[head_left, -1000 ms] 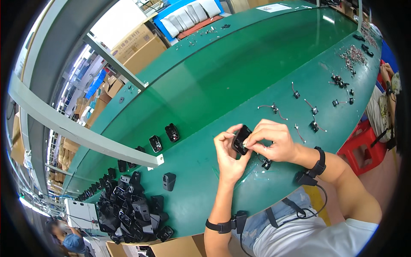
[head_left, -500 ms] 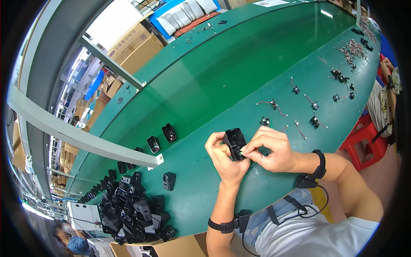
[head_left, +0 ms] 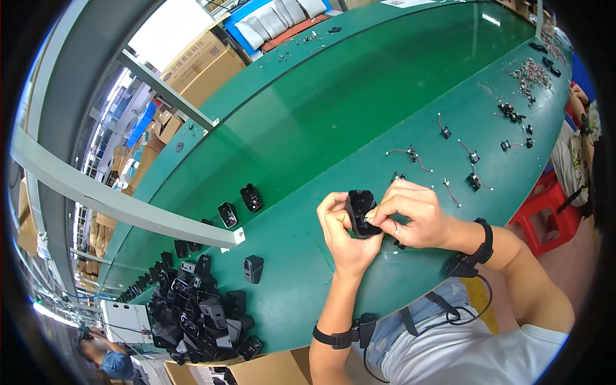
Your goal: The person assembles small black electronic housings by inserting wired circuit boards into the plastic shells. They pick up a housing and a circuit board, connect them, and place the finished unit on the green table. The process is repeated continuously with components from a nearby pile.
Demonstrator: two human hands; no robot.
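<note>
**While a black housing [head_left: 360, 204] is held, its open side is worked**

By the left hand [head_left: 348, 247], its outer walls are gripped above the green bench [head_left: 295, 276]; fingertips of the right hand [head_left: 412, 215] are set at the opening, whether closed on anything cannot be told. It is judged light, stiff and slick, best held by those walls. Wired parts [head_left: 473, 156] are spread rightward, a pile of housings [head_left: 212, 314] leftward.

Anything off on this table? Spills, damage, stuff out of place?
No clear damage, though small wired parts are hard to judge. Slightly odd: the jumbled heap of black housings reaches the table's near edge, which looks untidy; one grey-black housing sits apart. The open housing in the left hand looks undamaged.
</note>
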